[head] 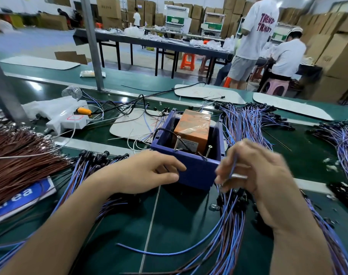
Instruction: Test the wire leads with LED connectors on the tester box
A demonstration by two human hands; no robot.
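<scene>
Evidently the wire leads (226, 219) on the desk (179, 221) are light and limp; we judge the stiff connector end the safest hold. Our right hand (254, 171) pinches one beside the tester box (197, 173); our left hand (147, 171) touches its front wall, grip unclear.

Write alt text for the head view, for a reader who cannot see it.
A person's right hand pinches a blue wire lead beside a blue tester box, while the left hand rests against its front corner. An orange block and two screws stand inside; wire bundles lie around on the green bench.
</scene>
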